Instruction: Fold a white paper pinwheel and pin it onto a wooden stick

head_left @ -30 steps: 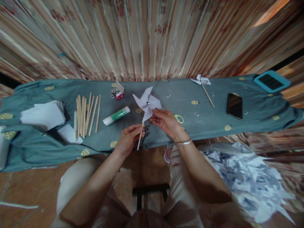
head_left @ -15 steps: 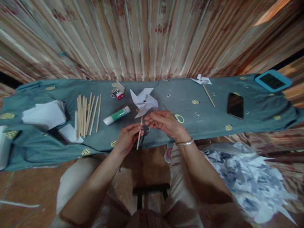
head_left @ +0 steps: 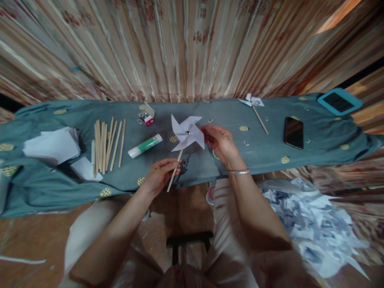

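Observation:
A white paper pinwheel [head_left: 187,133] with a shiny pin at its centre is held up over the table by its wooden stick [head_left: 171,181]. My left hand [head_left: 160,173] pinches that stick between thumb and fingers, below the blades. At the right edge of the blades is my right hand [head_left: 220,145], its fingers bent beside one paper tip; whether they touch or grip it I cannot tell. Scissors with a yellow-green handle [head_left: 215,154] lie mostly hidden behind the right hand.
On the green cloth [head_left: 261,154] lie a glue stick [head_left: 145,145], an open box of pins [head_left: 147,118], several wooden sticks [head_left: 105,146], a paper stack [head_left: 52,144], another pinwheel [head_left: 253,101], a phone [head_left: 294,132] and a blue-framed device [head_left: 340,101]. Paper scraps [head_left: 315,224] heap at lower right.
My right hand has moved from beside the stick up and right to the blades' edge. The pinwheel has shifted slightly right, its blades turned and its stick leaning more.

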Demonstrator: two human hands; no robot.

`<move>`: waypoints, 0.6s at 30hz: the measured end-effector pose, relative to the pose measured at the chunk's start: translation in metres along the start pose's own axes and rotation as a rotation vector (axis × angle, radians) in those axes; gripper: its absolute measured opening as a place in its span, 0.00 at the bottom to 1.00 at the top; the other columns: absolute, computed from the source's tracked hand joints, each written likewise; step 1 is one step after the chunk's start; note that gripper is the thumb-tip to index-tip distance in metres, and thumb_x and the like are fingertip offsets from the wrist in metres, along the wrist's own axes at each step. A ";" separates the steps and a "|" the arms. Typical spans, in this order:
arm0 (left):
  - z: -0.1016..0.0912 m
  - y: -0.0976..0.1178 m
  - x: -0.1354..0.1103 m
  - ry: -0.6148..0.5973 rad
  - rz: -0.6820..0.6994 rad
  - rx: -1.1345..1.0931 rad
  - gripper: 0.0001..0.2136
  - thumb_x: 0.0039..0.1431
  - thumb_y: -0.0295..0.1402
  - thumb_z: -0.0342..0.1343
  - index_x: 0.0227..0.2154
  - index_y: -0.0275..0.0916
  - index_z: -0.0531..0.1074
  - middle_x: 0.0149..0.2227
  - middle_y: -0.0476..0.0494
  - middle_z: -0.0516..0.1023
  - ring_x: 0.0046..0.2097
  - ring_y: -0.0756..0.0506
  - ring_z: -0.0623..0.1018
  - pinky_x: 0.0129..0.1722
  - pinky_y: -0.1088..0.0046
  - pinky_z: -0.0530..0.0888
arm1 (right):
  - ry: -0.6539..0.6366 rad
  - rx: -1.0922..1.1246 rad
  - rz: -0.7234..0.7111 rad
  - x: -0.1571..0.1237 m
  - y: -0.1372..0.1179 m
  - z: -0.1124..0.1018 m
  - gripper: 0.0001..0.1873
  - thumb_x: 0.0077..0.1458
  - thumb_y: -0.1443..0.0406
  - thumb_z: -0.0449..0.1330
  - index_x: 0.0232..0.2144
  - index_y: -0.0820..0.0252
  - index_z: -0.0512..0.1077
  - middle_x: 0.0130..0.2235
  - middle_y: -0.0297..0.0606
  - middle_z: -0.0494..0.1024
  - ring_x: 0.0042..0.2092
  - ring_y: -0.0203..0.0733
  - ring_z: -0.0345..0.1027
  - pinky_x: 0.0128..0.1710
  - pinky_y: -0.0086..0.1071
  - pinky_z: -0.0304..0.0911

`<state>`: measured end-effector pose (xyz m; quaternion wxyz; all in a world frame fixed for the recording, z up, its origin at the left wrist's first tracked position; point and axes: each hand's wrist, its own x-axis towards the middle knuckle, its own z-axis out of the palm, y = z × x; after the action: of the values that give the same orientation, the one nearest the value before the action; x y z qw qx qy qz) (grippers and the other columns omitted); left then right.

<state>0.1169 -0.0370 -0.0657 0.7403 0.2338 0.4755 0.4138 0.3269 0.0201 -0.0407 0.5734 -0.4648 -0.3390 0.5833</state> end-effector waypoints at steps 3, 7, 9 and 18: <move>0.002 0.001 0.000 0.008 -0.004 -0.009 0.11 0.37 0.28 0.73 0.27 0.31 0.81 0.24 0.46 0.79 0.23 0.54 0.76 0.27 0.81 0.75 | -0.057 -0.010 0.048 -0.001 0.001 0.004 0.18 0.35 0.52 0.75 0.26 0.55 0.78 0.28 0.32 0.79 0.32 0.37 0.71 0.34 0.32 0.68; 0.003 0.001 0.001 0.011 0.011 0.002 0.10 0.40 0.28 0.72 0.27 0.31 0.80 0.23 0.46 0.79 0.24 0.54 0.76 0.28 0.81 0.75 | -0.085 -0.007 0.115 -0.002 0.002 0.004 0.17 0.33 0.55 0.76 0.25 0.55 0.76 0.27 0.30 0.78 0.30 0.35 0.70 0.34 0.31 0.67; 0.003 0.001 0.001 0.007 0.017 0.005 0.11 0.40 0.28 0.73 0.28 0.31 0.80 0.23 0.46 0.79 0.24 0.54 0.76 0.28 0.81 0.75 | -0.080 0.000 0.144 -0.002 0.002 0.005 0.17 0.33 0.56 0.76 0.24 0.56 0.76 0.28 0.30 0.79 0.29 0.34 0.69 0.34 0.31 0.67; 0.001 -0.001 0.001 -0.004 0.047 0.004 0.13 0.38 0.30 0.74 0.28 0.32 0.81 0.23 0.47 0.79 0.25 0.54 0.76 0.29 0.81 0.75 | -0.055 0.062 0.203 -0.003 0.003 0.010 0.20 0.26 0.56 0.78 0.22 0.58 0.77 0.25 0.27 0.77 0.26 0.28 0.67 0.28 0.24 0.64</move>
<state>0.1183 -0.0366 -0.0664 0.7308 0.2474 0.4693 0.4296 0.3162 0.0178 -0.0396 0.5159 -0.4628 -0.2874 0.6611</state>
